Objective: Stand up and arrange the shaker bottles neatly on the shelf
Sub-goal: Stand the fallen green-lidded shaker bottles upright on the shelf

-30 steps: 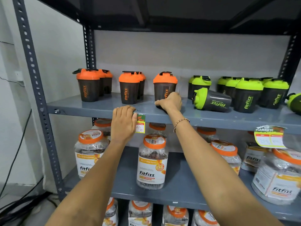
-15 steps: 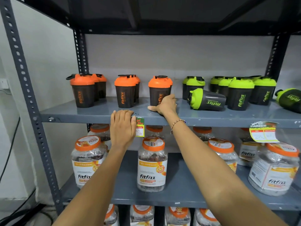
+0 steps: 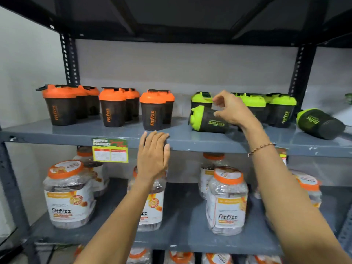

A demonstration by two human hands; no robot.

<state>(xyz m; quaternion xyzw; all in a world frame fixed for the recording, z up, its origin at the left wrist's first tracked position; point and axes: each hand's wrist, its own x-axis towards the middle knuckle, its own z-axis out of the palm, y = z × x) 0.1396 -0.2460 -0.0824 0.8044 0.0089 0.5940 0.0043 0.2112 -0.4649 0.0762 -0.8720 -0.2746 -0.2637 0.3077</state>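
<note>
Moved rightward off the orange shaker (image 3: 152, 111), right hand (image 3: 231, 109) is hovering half-open over a toppled green shaker (image 3: 208, 119); left hand (image 3: 153, 159) is lying flat on the grey shelf (image 3: 76, 133) edge, holding nothing.

The single head camera faces a metal shelf (image 3: 76, 133) straight on from arm's reach, about level with the board carrying the shakers (image 3: 152, 111). The wide lens bows the uprights outward. The underside of the board above fills the top edge; the jars (image 3: 226, 201) on the lower shelf sit beneath, and both forearms enter from the bottom.
</note>
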